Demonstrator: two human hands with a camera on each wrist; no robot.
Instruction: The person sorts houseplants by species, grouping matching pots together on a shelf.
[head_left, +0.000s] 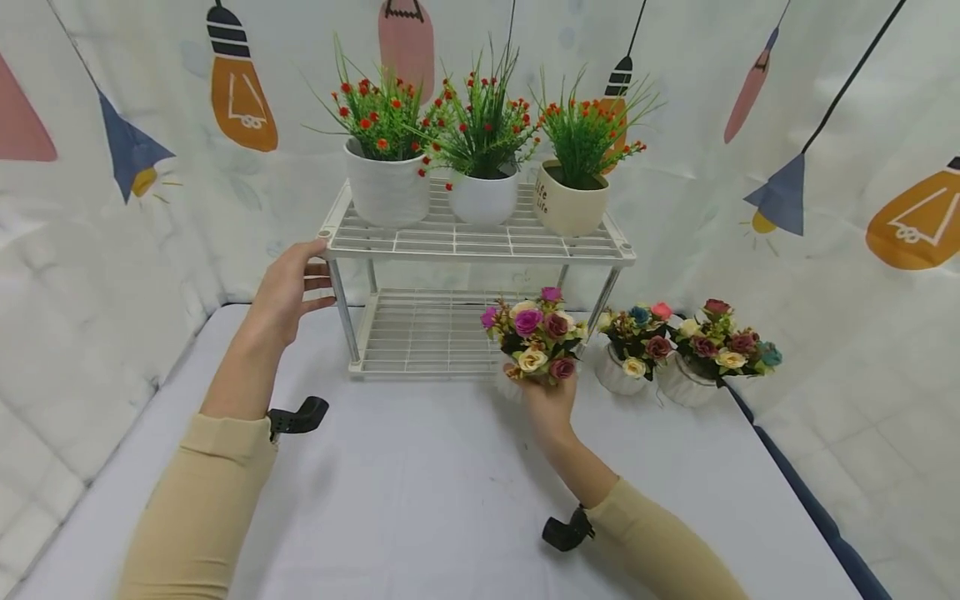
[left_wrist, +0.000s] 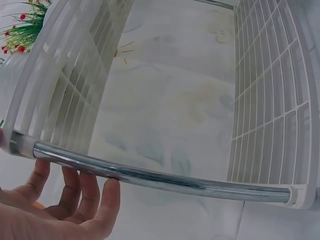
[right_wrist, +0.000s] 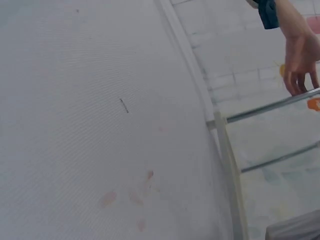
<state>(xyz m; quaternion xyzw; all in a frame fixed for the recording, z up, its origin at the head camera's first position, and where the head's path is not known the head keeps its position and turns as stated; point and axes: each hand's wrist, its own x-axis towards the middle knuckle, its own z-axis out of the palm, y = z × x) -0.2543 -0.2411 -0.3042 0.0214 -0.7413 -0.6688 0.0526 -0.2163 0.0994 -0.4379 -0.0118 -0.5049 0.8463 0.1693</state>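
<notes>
One rose pot (head_left: 533, 337) in my right hand (head_left: 551, 407), front right of the lower shelf (head_left: 420, 374); fingers, part hidden, gripping its side. Should be light, stiff below; I'd hold low, off the soft petals (head_left: 528, 322). Left hand (head_left: 287, 287) touches the post (head_left: 343, 308), fingers spread.

There are three grassy plants (head_left: 482, 171), three potted rose bunches (head_left: 531, 333) and one rack (head_left: 480, 255).
</notes>
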